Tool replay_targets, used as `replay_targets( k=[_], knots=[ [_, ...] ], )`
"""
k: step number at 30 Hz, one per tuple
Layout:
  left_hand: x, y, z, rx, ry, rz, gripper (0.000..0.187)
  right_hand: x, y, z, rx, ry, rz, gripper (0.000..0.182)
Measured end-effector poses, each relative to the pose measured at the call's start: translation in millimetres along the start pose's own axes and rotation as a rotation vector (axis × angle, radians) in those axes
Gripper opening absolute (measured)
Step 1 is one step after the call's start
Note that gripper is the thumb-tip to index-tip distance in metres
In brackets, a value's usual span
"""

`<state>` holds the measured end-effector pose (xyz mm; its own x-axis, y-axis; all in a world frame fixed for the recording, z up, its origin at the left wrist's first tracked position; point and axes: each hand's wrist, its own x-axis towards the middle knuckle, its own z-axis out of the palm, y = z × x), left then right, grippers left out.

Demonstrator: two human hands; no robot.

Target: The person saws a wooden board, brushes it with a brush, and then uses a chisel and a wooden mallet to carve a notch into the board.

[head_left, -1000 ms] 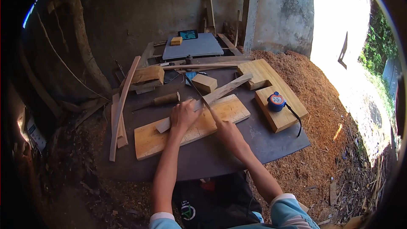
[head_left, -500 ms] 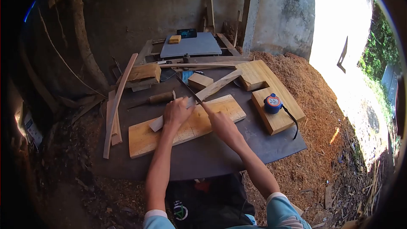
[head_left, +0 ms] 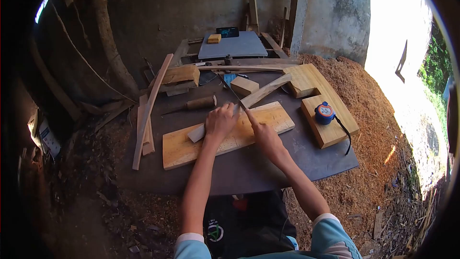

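Observation:
A thick wooden board (head_left: 268, 116) lies slantwise on the dark table in front of me. Across it rests a thin wooden strip (head_left: 261, 94), its near end sticking out left of my left hand (head_left: 221, 120). That hand is closed over the strip and presses it against the board. My right hand (head_left: 267, 139) is wrapped round the handle of a long, narrow-bladed tool (head_left: 233, 92). Its dark blade points forward and left, crossing the strip just beyond my left fingers. Whether the edge is toothed or smooth is too small to tell.
A blue tape measure (head_left: 325, 113) sits on a notched timber (head_left: 330, 132) at right. Behind the board are a small wood block (head_left: 245, 86) and a wooden-handled tool (head_left: 200, 102). Long strips (head_left: 153, 110) lie at left. Sawdust (head_left: 371, 120) covers the ground at right.
The whole scene has shifted right and slightly up in the view. Both hands keep nearly the same places on the strip and the tool; any blade movement is slight.

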<state>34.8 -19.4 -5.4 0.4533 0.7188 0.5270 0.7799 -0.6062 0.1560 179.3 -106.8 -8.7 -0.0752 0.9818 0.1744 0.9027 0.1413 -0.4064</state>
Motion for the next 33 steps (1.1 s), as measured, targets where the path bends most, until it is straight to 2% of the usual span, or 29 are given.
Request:
replay_targets(
  k=[6, 9, 10, 14, 17, 20, 23, 26, 29, 32, 33],
  knots=[
    [1.0, -3.6, 3.1, -0.038, 0.017, 0.0, 0.025, -3.5, -11.1, 7.7, -0.021, 0.098, 0.011, 0.079],
    [2.7, -5.6, 3.0, -0.049, 0.026, 0.013, 0.027, -1.5, -8.6, 0.6, 0.007, 0.064, 0.026, 0.077],
    [2.6, -2.5, -5.1, -0.099, 0.0, -0.019, 0.031, -4.9, -1.7, 5.1, 0.085, 0.143, -0.039, 0.076],
    [2.7, -5.6, 2.7, -0.133, 0.149, 0.048, 0.039, -10.1, 0.9, 2.4, 0.227, 0.22, -0.048, 0.069],
    [2.6, -4.4, 5.2, -0.084, 0.116, 0.073, 0.04, -11.3, -5.7, -4.5, 0.372, 0.285, -0.017, 0.064],
    [3.4, 2.5, 0.2, -0.117, 0.061, -0.024, 0.039, -10.0, 0.2, -0.6, 0.426, 0.381, 0.005, 0.055],
    [4.2, 7.9, -0.7, -0.104, -0.052, -0.114, 0.036, -3.9, 10.6, 10.2, 0.391, 0.372, -0.073, 0.062],
    [4.9, 9.1, -2.8, -0.121, -0.104, -0.145, 0.032, 10.1, 4.3, 2.5, 0.282, 0.202, -0.031, 0.064],
    [3.7, 11.9, -4.3, -0.084, -0.127, -0.17, 0.031, 31.8, -1.8, -4.3, 0.16, 0.18, -0.037, 0.066],
    [1.6, 8.1, 0.0, -0.078, -0.03, -0.082, 0.03, 60.1, 16.3, 18.5, 0.229, 0.295, -0.2, 0.066],
    [0.9, 5.5, 4.2, -0.082, 0.015, -0.051, 0.03, 59.5, 12.1, 14.2, 0.2, 0.269, -0.163, 0.066]
  ],
)
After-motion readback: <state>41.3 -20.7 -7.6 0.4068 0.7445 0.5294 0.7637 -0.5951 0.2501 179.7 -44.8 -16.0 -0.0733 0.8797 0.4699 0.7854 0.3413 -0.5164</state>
